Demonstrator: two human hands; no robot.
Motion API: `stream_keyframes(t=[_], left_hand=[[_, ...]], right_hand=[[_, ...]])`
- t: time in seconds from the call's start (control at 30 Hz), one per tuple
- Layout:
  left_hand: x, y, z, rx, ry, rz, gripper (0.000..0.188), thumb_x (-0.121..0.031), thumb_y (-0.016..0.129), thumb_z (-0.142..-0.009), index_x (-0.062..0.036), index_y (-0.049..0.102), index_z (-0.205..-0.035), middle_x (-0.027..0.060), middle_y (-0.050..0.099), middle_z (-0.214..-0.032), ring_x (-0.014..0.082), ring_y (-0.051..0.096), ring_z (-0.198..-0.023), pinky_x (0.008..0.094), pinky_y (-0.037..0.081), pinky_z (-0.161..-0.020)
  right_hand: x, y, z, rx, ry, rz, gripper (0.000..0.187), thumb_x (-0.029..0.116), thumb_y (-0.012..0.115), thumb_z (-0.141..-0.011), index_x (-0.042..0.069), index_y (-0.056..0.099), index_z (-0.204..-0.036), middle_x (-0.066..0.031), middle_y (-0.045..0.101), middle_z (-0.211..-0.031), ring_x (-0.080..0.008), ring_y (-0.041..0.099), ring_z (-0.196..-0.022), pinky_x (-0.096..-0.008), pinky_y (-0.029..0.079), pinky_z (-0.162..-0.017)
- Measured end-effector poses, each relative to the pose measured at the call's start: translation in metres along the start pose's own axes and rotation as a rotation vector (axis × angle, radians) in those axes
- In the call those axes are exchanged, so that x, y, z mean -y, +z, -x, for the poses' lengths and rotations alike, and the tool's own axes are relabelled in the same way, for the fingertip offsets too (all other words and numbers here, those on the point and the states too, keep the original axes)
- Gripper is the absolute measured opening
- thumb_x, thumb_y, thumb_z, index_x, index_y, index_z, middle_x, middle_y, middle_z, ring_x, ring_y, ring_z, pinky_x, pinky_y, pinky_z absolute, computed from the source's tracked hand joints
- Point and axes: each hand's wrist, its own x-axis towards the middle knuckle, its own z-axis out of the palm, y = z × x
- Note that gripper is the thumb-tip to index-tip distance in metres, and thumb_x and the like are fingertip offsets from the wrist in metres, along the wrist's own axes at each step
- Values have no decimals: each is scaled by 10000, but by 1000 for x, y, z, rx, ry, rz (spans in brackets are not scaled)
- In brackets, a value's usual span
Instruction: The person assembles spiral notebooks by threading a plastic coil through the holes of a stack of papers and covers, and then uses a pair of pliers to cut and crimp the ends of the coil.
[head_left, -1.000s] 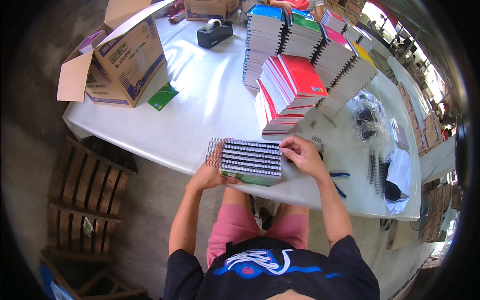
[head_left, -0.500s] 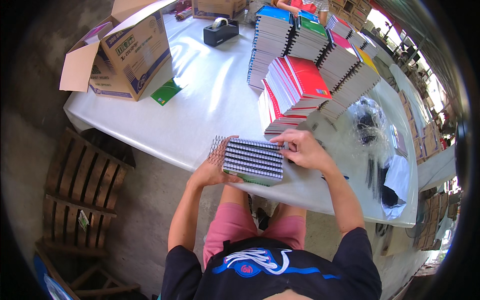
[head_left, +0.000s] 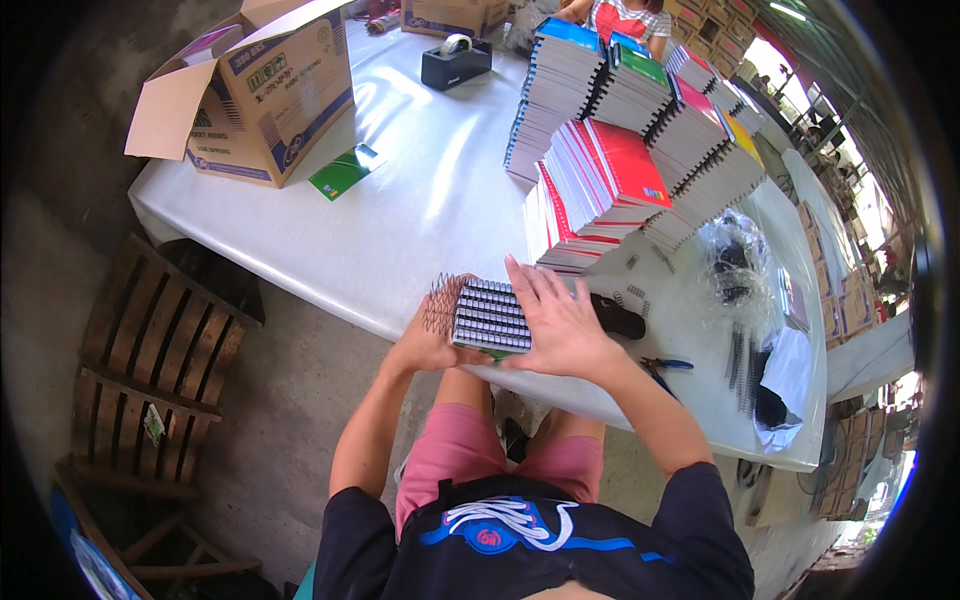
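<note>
While its coil edges are turned upward, the stack of spiral-bound notebooks (head_left: 490, 308) is held at the near edge of the white worktop (head_left: 290, 240). Left end: gripped by the left hand (head_left: 435, 335), thumb along the lower side; long wire coils (head_left: 440, 300) are seen projecting beside it. Right end: covered by the right hand (head_left: 558, 322), fingers spread and extended, nothing seen pinched. Change noted: a fingertip pinch at the upper right corner is now replaced by this broad covering; by judgement, the whole stack is being steadied or squared rather than one coil worked. To the right: a dark oblong item (head_left: 618, 316), not identifiable; a blue-handled tool (head_left: 672, 363). Beyond: red notebooks (head_left: 630, 165), piled. Far left: a green card (head_left: 343, 174), lying flat; an open cardboard box (head_left: 290, 100); a black tape dispenser (head_left: 455, 68).
</note>
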Motion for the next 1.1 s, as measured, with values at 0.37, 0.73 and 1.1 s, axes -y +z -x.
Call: stream_keyframes(t=[0.37,0.73,1.1], left_hand=[[-2,22,13,-147,-6,-200,1059,-398,857,-517,32,320,-1323,202,429,-1279,332,398,-1221,427,266,-959],[-51,47,38,-417,339,744,1650,-498,916,-276,-61,-175,-1435,187,149,-1492,337,198,-1364,442,157,-1121],[-86,61,38,-61,-528,1194,655,-249,741,-712,24,455,-1234,152,577,-1101,249,595,-978,344,512,-832]], right_hand=[[-7,1,-3,-165,-157,-54,752,332,743,-573,42,430,-1191,-154,537,-1023,-324,531,-985,-429,402,-902],[15,-41,76,-675,-226,-578,862,294,856,-524,25,445,-1233,-158,589,-1071,-320,597,-975,-396,463,-861],[24,30,103,-420,416,-1246,888,329,851,-626,-71,367,-1253,-190,552,-1112,-236,551,-1055,-341,434,-916]])
